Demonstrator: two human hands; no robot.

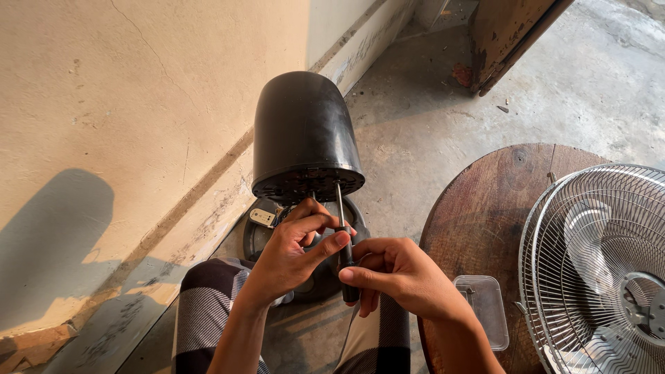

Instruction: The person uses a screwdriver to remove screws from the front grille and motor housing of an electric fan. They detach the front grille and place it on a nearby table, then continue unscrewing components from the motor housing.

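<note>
Both hands grip a screwdriver [344, 256]: the left hand [294, 253] pinches its shaft, the right hand [402, 273] closes round the black handle. Its tip enters the underside of a black fan motor housing [303, 135] above the fan base [260, 232]. A tilted tip could slip off the screw. A wire fan guard [596, 263] and clear plastic container [485, 305] crowd the round wooden table [485, 201] at right.

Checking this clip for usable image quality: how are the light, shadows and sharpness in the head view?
Head view: warm, low sunlight rakes the wall, casting a soft dark shadow at lower left; the black motor housing shows a faint sheen, no harsh glare; both hands and the screwdriver are sharp; the fan grille bends slightly near the frame edge.
</note>
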